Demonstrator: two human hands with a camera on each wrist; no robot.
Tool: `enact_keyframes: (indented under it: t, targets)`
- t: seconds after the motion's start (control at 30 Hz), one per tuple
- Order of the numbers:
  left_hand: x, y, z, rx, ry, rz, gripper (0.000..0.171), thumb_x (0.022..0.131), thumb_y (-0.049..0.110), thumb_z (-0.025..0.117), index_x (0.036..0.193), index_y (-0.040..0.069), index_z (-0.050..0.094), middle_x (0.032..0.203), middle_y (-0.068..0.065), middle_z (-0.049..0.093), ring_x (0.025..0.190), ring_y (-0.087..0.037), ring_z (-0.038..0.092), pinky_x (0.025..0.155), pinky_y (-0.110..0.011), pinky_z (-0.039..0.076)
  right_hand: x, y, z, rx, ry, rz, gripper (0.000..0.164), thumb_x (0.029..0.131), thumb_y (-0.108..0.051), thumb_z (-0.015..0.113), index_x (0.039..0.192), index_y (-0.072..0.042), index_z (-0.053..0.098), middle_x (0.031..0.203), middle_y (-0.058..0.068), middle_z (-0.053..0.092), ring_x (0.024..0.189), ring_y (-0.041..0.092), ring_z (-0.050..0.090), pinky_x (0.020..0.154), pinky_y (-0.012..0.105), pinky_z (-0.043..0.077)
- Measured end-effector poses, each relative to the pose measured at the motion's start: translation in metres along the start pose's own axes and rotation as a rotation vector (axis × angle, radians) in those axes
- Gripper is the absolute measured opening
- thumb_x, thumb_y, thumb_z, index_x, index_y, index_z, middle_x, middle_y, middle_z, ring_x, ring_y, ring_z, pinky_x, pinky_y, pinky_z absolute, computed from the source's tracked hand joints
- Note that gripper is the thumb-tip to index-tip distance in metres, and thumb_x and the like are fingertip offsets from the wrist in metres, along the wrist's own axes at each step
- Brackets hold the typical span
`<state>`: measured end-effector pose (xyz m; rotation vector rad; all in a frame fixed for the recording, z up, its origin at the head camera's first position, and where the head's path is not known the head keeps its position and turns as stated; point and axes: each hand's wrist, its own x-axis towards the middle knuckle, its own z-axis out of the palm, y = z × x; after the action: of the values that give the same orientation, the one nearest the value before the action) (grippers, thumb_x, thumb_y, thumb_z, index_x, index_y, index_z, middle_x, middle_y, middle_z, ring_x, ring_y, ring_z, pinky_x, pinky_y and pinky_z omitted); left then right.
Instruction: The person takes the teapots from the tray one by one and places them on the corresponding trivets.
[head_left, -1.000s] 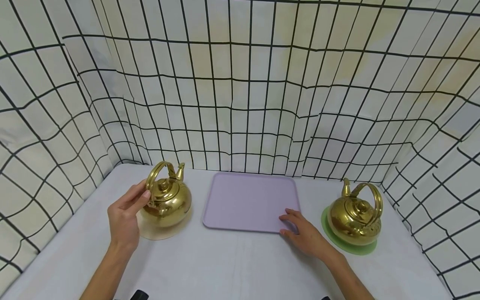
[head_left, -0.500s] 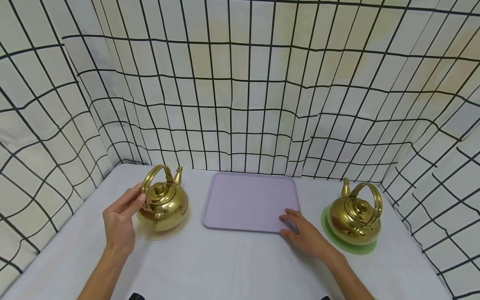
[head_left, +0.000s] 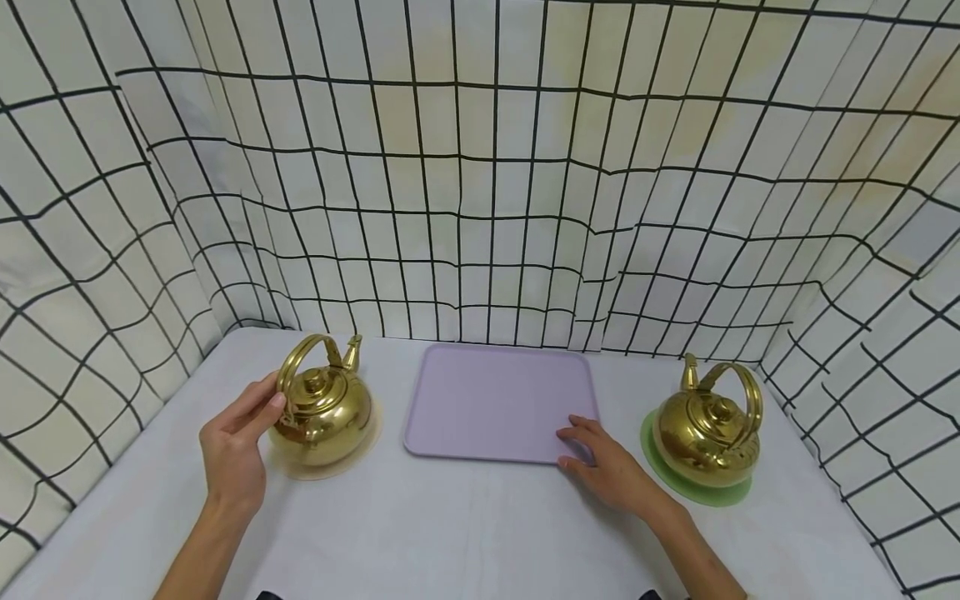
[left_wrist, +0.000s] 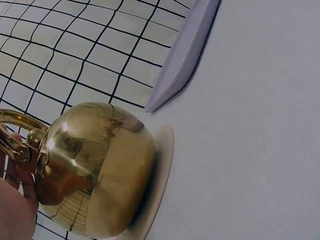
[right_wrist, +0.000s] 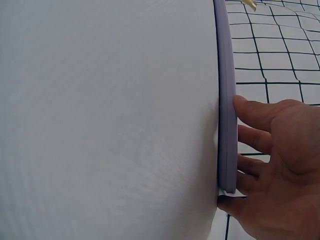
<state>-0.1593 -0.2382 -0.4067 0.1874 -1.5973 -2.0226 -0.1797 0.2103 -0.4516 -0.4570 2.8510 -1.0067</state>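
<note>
A shiny brass kettle (head_left: 322, 417) is at the left, over a round beige mat (head_left: 367, 446). My left hand (head_left: 238, 446) holds its arched handle at the rear, thumb on the near side. In the left wrist view, a dark shadow lies between the kettle's base and the mat (left_wrist: 162, 170); whether they touch all round I cannot tell. A flat lilac tray (head_left: 498, 400) lies mid-table. My right hand (head_left: 611, 471) rests at the tray's near right corner, fingers loosely spread, gripping nothing. In the right wrist view, the thumb and fingertips touch the tray's rim (right_wrist: 227, 125).
A second brass kettle (head_left: 708, 437) stands on a round green mat (head_left: 716, 496) at the right, its spout pointing back and left. White cloth with a black grid (head_left: 480, 192) walls in the back and both sides of the white table (head_left: 465, 533).
My left hand has moved the held kettle slightly left and down, to sit more squarely over the beige mat. My right hand and the tray have stayed in place.
</note>
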Motion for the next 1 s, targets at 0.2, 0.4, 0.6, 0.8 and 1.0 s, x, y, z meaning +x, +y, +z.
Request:
enact_keyframes:
  t: [0.2,0.4,0.6,0.8,1.0]
  targets:
    - [0.000,-0.002,-0.003,0.009,-0.008,0.000,0.031,0.097,-0.008,0.063,0.127,-0.006,0.070,0.104,0.007,0.079,0.102,-0.007,0.069,0.090,-0.015,0.051,0.000,0.000,0.000,-0.002,0.000,-0.006,0.039,0.100,-0.023,0.071,0.135,-0.009,0.065,0.158,0.022,0.047,0.149,0.047,0.043,0.119,0.062,0.037]
    - [0.000,-0.002,-0.001,-0.004,-0.007,0.014,0.028,0.098,-0.008,0.061,0.124,-0.008,0.071,0.104,0.007,0.081,0.104,-0.007,0.071,0.090,-0.016,0.052,0.000,-0.002,-0.002,-0.003,-0.004,0.002,0.039,0.100,-0.023,0.070,0.136,-0.009,0.065,0.159,0.022,0.047,0.149,0.047,0.043,0.120,0.062,0.037]
    - [0.001,-0.002,0.000,-0.001,0.010,0.029,0.021,0.098,-0.005,0.062,0.113,-0.003,0.076,0.095,0.004,0.079,0.089,-0.009,0.068,0.083,-0.017,0.053,0.001,-0.001,-0.001,0.001,-0.006,0.022,0.039,0.100,-0.022,0.070,0.137,-0.009,0.064,0.160,0.021,0.046,0.150,0.047,0.041,0.120,0.062,0.036]
    - [0.001,-0.001,0.002,0.045,0.012,0.033,0.015,0.101,0.004,0.062,0.107,0.002,0.075,0.089,0.006,0.076,0.085,-0.008,0.064,0.081,-0.017,0.052,0.001,-0.001,0.000,0.009,-0.005,0.020,0.039,0.100,-0.023,0.070,0.135,-0.009,0.065,0.159,0.021,0.047,0.150,0.048,0.041,0.120,0.063,0.036]
    - [-0.003,0.008,0.010,0.197,0.011,0.104,0.024,0.102,0.010,0.065,0.125,0.002,0.070,0.107,0.009,0.071,0.100,-0.006,0.063,0.085,-0.013,0.049,0.002,-0.001,0.001,0.012,-0.009,0.016,0.038,0.100,-0.025,0.071,0.134,-0.010,0.066,0.158,0.021,0.048,0.149,0.048,0.042,0.119,0.063,0.037]
